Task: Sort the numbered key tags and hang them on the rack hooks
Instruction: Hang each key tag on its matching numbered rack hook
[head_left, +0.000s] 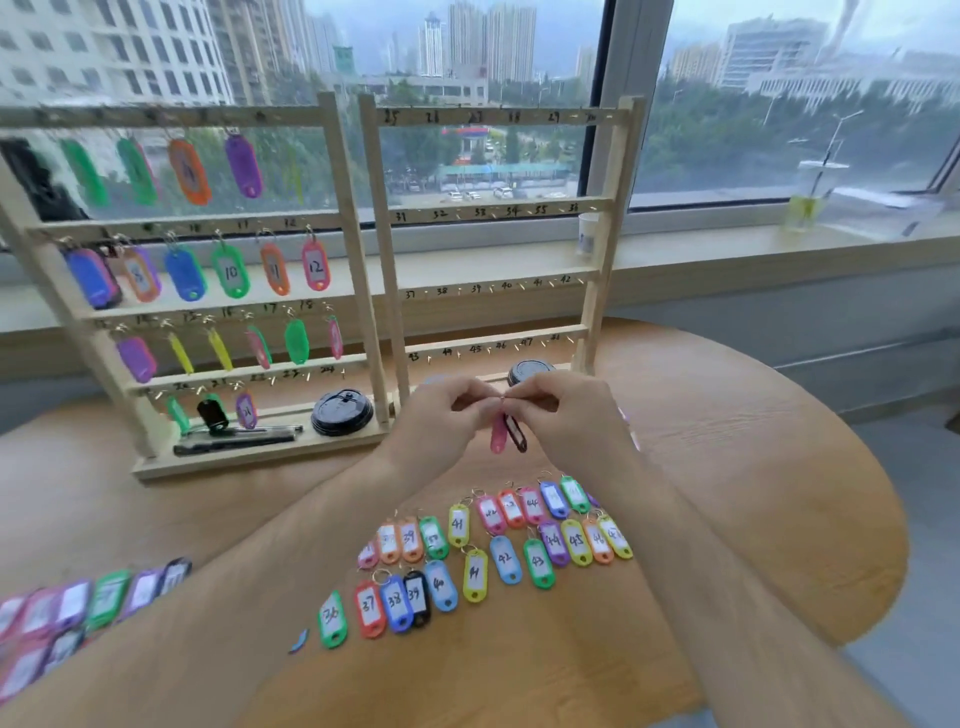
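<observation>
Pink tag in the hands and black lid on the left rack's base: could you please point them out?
Pink tag (497, 435): head view, lower body.
Black lid (342, 413): head view, top centre.

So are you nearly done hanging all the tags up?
About halfway. The left rack is nearly full of hung tags. The left hand and right hand pinch a pink tag and a black tag at their rings. The right rack has bare hooks, and many loose tags lie on the table.
</observation>
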